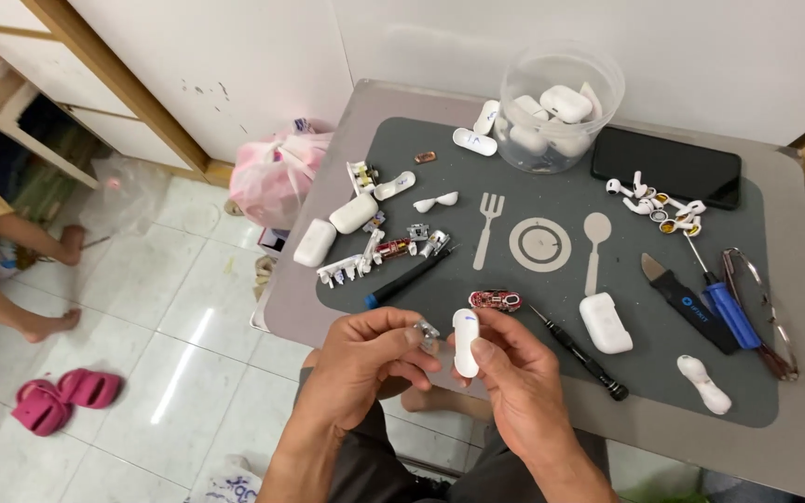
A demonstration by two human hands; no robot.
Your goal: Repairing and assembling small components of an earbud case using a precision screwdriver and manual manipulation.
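White shell (465, 342) pinched by right hand (514, 382); left hand (365, 359) seemingly pinches metal part (427, 333).

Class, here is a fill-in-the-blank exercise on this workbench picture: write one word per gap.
1. The right hand holds a small ____ plastic case part.
2. The left hand pinches a tiny ____ piece beside it.
3. The clear tub at the mat's far edge holds white ____.
4. The mat shows a fork, a plate and a ____.

Missing words: white; metal; cases; spoon

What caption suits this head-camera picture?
Left hand holds a small metal part, right hand a white shell, above a grey mat.
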